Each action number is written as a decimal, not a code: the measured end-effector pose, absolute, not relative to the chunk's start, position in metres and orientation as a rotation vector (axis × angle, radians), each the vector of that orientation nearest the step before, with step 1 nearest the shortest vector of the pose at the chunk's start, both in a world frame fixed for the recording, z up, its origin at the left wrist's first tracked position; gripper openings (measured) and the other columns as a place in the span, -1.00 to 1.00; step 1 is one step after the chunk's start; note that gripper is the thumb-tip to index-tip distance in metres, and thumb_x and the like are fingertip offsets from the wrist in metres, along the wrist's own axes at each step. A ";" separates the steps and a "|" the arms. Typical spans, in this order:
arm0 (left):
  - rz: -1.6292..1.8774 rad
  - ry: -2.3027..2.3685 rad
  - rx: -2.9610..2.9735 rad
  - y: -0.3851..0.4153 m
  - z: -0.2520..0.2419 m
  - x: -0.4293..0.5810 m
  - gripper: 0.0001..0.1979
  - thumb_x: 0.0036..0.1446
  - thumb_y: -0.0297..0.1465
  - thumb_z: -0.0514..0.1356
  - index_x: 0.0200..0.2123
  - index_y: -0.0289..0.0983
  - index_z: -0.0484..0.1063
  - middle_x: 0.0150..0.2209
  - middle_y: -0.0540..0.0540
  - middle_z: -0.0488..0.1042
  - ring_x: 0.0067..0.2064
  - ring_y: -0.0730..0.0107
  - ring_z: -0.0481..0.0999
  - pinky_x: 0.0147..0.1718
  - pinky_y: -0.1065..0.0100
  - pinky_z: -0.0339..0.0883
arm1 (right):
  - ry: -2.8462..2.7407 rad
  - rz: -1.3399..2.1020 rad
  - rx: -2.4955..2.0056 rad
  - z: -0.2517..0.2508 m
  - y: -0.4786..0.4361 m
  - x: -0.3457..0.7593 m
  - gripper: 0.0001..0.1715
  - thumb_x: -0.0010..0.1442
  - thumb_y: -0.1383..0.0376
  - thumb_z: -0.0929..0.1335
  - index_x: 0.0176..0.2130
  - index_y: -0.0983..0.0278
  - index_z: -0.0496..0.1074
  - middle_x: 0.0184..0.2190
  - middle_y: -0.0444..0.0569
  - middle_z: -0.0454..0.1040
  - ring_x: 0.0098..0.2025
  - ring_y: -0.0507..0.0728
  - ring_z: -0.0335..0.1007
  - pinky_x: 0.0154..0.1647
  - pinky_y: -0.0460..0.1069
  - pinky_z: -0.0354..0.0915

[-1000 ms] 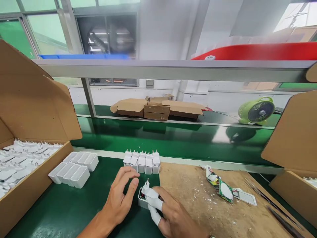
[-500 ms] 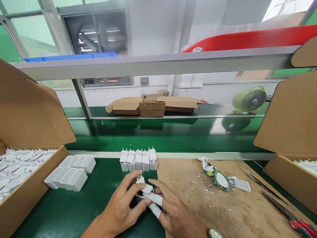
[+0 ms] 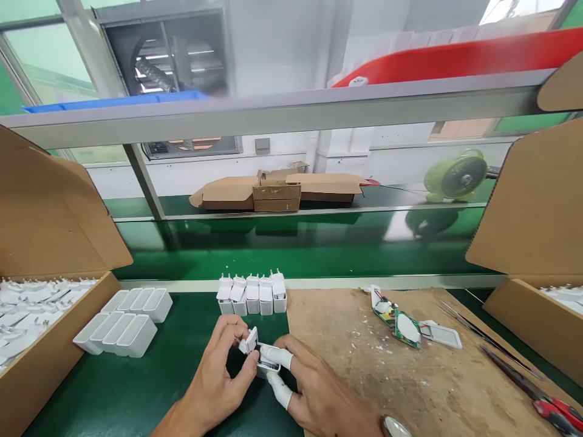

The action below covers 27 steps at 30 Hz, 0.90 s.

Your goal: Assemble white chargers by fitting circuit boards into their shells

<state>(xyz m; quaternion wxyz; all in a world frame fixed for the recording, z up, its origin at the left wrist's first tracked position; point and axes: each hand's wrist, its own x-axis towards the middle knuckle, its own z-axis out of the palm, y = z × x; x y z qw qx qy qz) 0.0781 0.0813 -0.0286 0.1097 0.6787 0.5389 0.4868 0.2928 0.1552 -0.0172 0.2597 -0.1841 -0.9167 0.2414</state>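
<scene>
One left hand (image 3: 221, 370): fingers pinch a white lid (image 3: 251, 340)
One right hand (image 3: 314, 385): fingers squeeze a white cup (image 3: 268, 369)
Five plugs (image 3: 252, 296): far row
Eight more cups (image 3: 119, 332): left

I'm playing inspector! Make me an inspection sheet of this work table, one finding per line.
Surface: green tabletop; brown board with white crumbs.
Job's things: open white case; tilted plug cap; five plug-topped cases in a row; eight capless cases.
Clutter: circuit boards, tweezers, red-handled tool.
Hands: left hand pinches the cap; right hand, two fingers covered, grips the open case.
Cables: thin line near fan, perhaps a cord.
Surroundings: open cardboard box left, another right.
</scene>
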 end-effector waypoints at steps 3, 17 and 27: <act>1.440 1.575 2.032 0.080 -0.033 0.077 -0.76 0.45 -0.25 0.22 0.08 -0.18 0.34 0.06 -0.21 0.33 -0.13 0.28 0.51 -0.17 0.24 0.55 | -2.372 0.872 -0.535 -0.015 0.156 0.292 -0.64 0.44 0.37 0.26 0.12 0.19 0.50 0.07 0.11 0.50 0.06 0.24 0.50 0.15 0.14 0.45; 1.695 1.538 2.376 0.077 -0.033 0.103 -0.35 0.46 -0.08 0.24 0.42 -0.24 0.14 0.06 -0.29 0.53 0.05 0.11 0.56 -0.03 0.21 0.60 | -1.297 2.134 -0.711 -0.052 0.161 0.270 -0.37 0.05 -0.23 0.55 -0.19 0.22 0.58 -0.29 0.01 0.66 -0.15 0.29 0.62 -0.17 0.09 0.43; 1.308 1.811 2.493 0.078 -0.043 0.097 -0.28 0.38 -0.47 0.20 0.52 -0.20 0.07 0.20 -0.35 0.47 0.17 -0.04 0.55 0.07 0.01 0.58 | -1.946 1.225 -0.819 -0.025 0.150 0.288 -0.60 0.38 0.10 0.37 0.15 0.15 0.48 0.08 0.04 0.57 0.03 0.24 0.52 0.18 0.15 0.40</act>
